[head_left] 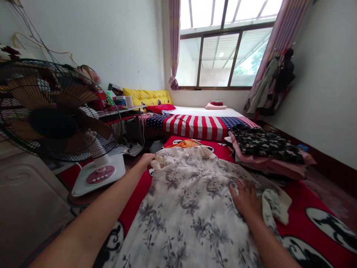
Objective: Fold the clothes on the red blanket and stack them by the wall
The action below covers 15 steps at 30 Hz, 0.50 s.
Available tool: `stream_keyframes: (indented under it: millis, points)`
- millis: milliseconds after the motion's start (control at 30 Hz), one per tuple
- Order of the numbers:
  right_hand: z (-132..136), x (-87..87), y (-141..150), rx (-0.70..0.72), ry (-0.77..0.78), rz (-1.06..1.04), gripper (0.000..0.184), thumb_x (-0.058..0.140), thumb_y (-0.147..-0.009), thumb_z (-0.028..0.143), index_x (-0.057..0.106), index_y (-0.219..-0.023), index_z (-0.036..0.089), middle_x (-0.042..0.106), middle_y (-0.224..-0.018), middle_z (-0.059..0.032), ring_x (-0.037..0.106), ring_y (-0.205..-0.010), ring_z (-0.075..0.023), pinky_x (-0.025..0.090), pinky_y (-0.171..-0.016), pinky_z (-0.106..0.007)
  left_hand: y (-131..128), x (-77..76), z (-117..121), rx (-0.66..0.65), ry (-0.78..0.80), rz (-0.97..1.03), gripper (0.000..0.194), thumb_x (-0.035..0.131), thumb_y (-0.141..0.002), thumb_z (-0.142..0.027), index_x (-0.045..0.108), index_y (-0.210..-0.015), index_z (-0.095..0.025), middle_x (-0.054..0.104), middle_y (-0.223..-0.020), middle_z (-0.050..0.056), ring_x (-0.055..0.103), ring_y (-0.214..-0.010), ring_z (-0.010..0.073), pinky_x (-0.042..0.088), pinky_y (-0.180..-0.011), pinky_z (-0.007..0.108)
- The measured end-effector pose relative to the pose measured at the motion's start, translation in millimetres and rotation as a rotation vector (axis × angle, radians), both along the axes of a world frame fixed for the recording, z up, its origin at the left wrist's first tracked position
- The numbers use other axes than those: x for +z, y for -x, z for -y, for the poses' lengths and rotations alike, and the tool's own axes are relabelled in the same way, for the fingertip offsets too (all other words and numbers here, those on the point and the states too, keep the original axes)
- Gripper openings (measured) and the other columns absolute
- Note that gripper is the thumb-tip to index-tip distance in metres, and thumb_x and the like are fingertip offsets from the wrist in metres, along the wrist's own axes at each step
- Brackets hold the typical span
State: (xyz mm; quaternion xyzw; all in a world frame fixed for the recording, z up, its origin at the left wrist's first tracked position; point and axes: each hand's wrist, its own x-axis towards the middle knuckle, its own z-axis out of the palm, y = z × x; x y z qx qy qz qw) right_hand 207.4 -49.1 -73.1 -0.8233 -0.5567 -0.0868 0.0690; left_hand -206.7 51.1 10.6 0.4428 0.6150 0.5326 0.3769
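A cream garment with grey flowers [192,201] lies spread over a red blanket with black and white patches [301,208]. At the garment's far left corner, my left hand [147,160] is closed on its edge. My right hand [248,199] rests flat on the cloth at the right side, fingers spread. Beyond my right hand, part of the garment, perhaps a sleeve, lies bunched [276,204]. An orange cloth [185,143] shows just past the garment's far edge.
A standing fan [52,123] with a white base [103,175] is close on my left. To the right lies a folded stack with a black floral cloth [267,143] on pink fabric. A bed with a striped cover [195,126] stands under the window.
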Motion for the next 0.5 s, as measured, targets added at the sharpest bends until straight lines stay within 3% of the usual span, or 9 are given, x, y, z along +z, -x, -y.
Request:
stream_keyframes:
  millis: [200, 367, 500]
  points:
    - [1, 1.4, 1, -0.002, -0.001, -0.014, 0.063, 0.026, -0.093, 0.055, 0.036, -0.146, 0.025, 0.031, -0.153, -0.0092, 0.026, -0.140, -0.0325, 0.030, -0.106, -0.055, 13, -11.7, 11, 0.100, -0.013, -0.174, 0.008, 0.053, -0.079, -0.018, 0.059, -0.082, -0.014, 0.058, -0.062, -0.001, 0.058, -0.054, 0.0096, 0.046, -0.058, 0.021]
    - [0, 0.3, 0, 0.006, -0.002, -0.001, 0.062, 0.026, -0.093, 0.055, 0.036, -0.146, 0.025, 0.032, -0.153, -0.0096, 0.027, -0.139, -0.0328, 0.030, -0.105, -0.055, -9, -27.5, 35, -0.118, -0.040, -0.395, 0.019, 0.056, -0.074, -0.030, 0.065, -0.066, -0.015, 0.065, -0.063, 0.003, 0.061, -0.060, 0.0156, 0.043, -0.059, 0.024]
    - [0, -0.5, -1, 0.004, 0.002, 0.003, 0.062, 0.026, -0.093, 0.055, 0.035, -0.147, 0.025, 0.032, -0.153, -0.0094, 0.026, -0.140, -0.0328, 0.030, -0.105, -0.056, -23, -35.2, 47, -0.270, -0.027, -0.553, 0.013, 0.063, -0.064, -0.020, 0.064, -0.051, -0.017, 0.062, -0.055, 0.001, 0.060, -0.068, 0.0187, 0.040, -0.065, 0.026]
